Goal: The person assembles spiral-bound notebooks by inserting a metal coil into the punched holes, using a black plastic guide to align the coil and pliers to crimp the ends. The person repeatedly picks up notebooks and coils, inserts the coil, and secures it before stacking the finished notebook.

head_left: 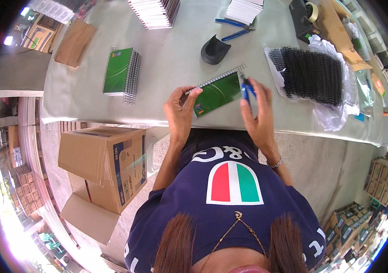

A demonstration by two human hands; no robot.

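A green-covered spiral notebook (pixel 219 95) lies tilted near the table's front edge, its wire coil (pixel 219 77) along the far side and sticking out past the cover at the right end. My left hand (pixel 180 109) pinches the notebook's left end, thumb on the cover by the coil. In my right hand (pixel 259 107) are blue-handled pliers (pixel 245 92), their jaws close to the coil's right end. Whether the jaws touch the wire I cannot tell. Just beyond the notebook sits a black curved piece (pixel 215 50).
Left stands a stack of green spiral notebooks (pixel 118 72), with brown cardboard (pixel 75 42) behind. Farther back are other blue-handled pliers (pixel 235 34) and stacked books (pixel 155 11). Black coils (pixel 310 73) fill a plastic bag at right, near a tape dispenser (pixel 302 20). An open carton (pixel 128 166) stands below, left.
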